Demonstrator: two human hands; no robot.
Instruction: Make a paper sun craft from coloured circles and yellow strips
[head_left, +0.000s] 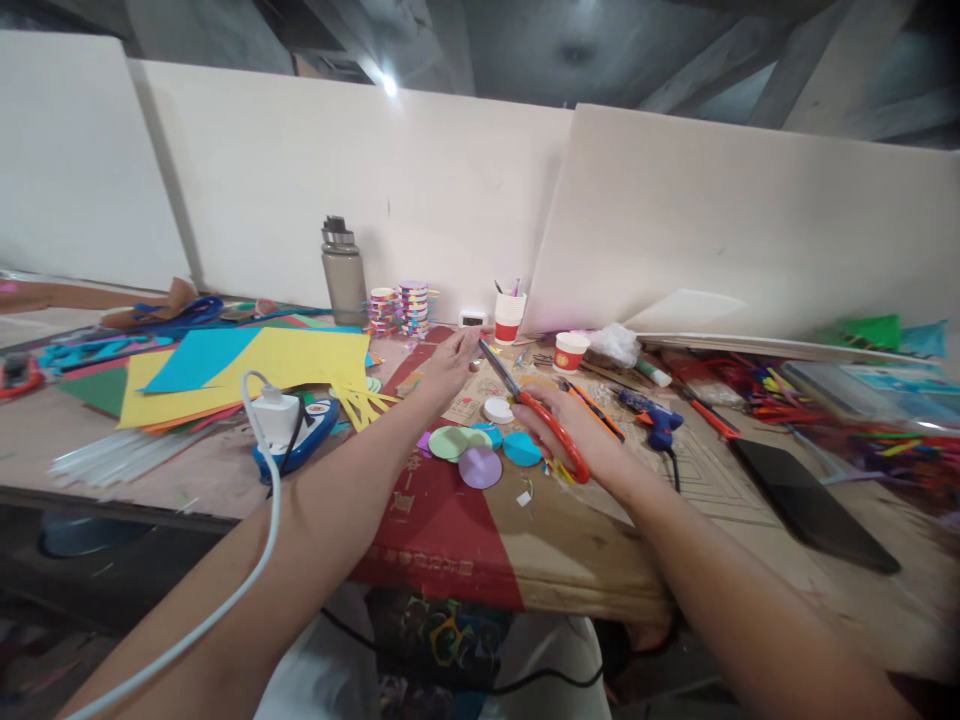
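Red-handled scissors (555, 432) are gripped in my right hand (559, 425), their blades pointing up and left toward my left hand (452, 365). The fingers of my left hand are pressed together near the blade tips; anything between them is too small to make out. Below the hands lie paper discs: a green one (448, 443), a purple one (480, 467) and a blue one (522, 449). A white round lid (498, 409) sits between my hands. Beside my left forearm are yellow paper strips (360, 402).
Coloured sheets (292, 360), a plug adapter (276, 415) with a white cable and a bottle (344, 275) stand or lie left. Paper cups (509, 318) are behind. A glue gun (656, 418) and a black phone (814, 503) lie right.
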